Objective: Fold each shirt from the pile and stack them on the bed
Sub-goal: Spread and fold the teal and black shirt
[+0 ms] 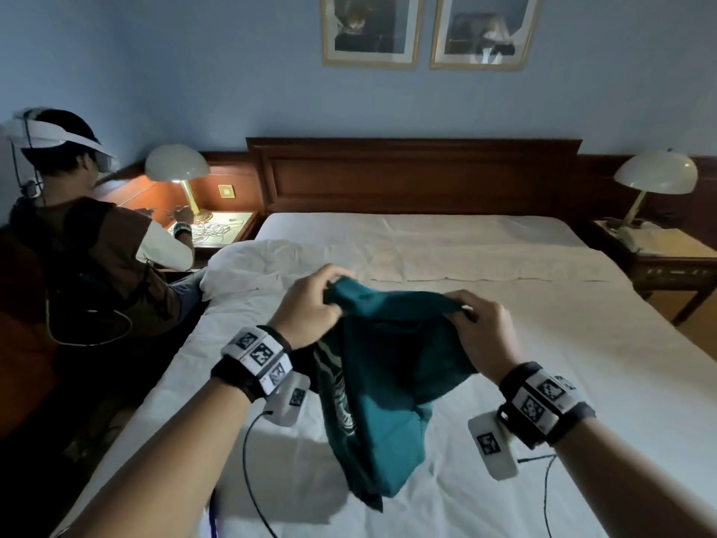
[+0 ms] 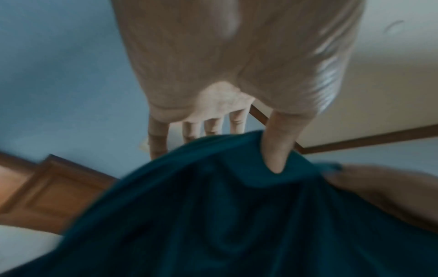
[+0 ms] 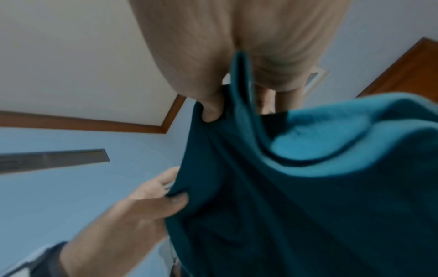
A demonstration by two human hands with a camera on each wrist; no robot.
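Observation:
A teal shirt (image 1: 382, 386) with a pale print hangs in the air above the white bed (image 1: 543, 382), bunched and drooping toward the sheet. My left hand (image 1: 314, 300) grips its upper left edge, thumb and fingers curled into the cloth. My right hand (image 1: 479, 318) pinches the upper right edge. In the left wrist view the thumb (image 2: 276, 150) presses into the teal shirt (image 2: 225, 215). In the right wrist view my right thumb (image 3: 211, 110) pinches the shirt (image 3: 296, 187), and my left hand (image 3: 151, 198) holds its other edge. No pile or stack of shirts is in view.
Another person (image 1: 77, 246) in a headset sits at the bed's left side by a lit lamp (image 1: 178, 168) and nightstand. A crumpled white pillow (image 1: 264, 262) lies at the upper left of the bed. A second lamp (image 1: 655, 176) stands on the right nightstand. Wooden headboard (image 1: 415, 176) at the far end.

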